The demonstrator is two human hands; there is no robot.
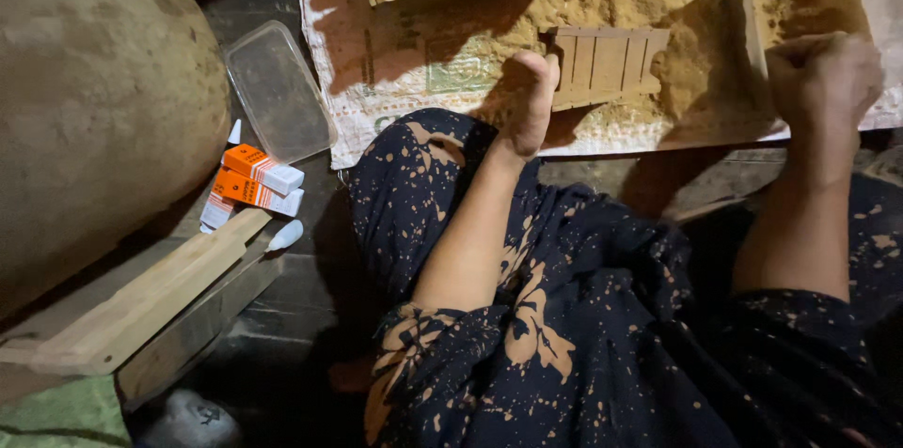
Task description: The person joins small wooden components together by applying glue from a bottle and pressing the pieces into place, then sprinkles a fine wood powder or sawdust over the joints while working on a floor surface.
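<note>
Wooden slatted piece [607,65] is steadied by the left hand [529,100], fingers flat; right hand [821,81], fisted, presses sawdust [696,62], contents hidden.

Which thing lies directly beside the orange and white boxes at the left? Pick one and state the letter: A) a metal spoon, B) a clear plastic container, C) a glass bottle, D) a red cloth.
B: the clear plastic container lies empty just above the orange and white boxes, on the dark ground left of the printed sack.

slatted wooden piece [607,65] — flat on sawdust
</note>
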